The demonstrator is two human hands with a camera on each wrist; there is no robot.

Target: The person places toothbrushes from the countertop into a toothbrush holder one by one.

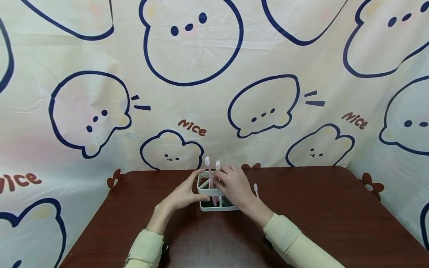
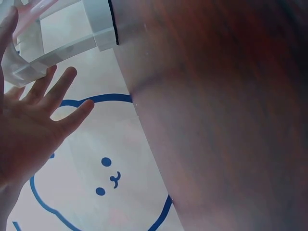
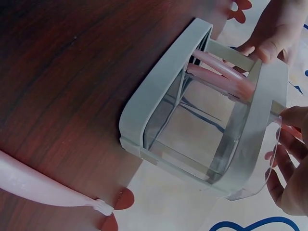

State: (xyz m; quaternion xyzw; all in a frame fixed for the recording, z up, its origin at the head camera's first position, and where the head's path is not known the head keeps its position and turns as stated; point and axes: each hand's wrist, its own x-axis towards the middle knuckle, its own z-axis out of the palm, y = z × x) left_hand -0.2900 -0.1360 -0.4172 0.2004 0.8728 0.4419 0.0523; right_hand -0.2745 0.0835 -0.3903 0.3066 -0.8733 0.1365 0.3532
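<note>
Nearest the camera, two pale sleeves [image 1: 143, 245] point toward a white holder [image 1: 216, 192] near the table's [image 1: 311, 223] far edge. In it, the left brush [image 1: 209, 172] and right brush [image 1: 218, 164] stand bristles up. The left hand [image 1: 183, 194], fingers nearly straight, spans the holder's left side; the right hand's [image 1: 233, 186] curled fingers seem to pinch the right brush. A third brush [image 1: 256, 189] shows to their right. Good handling would brace the holder and guide the brush upright, clear of its neighbour.

The left hand [image 1: 182, 194] is gripping a white, two-tier plastic rack [image 1: 205, 192] on a brown wood-grain table [image 1: 318, 223]; a slim pink toothbrush [image 1: 210, 180] is standing inside. The right hand [image 1: 236, 188] is pinching a white-headed toothbrush [image 1: 218, 165].
</note>
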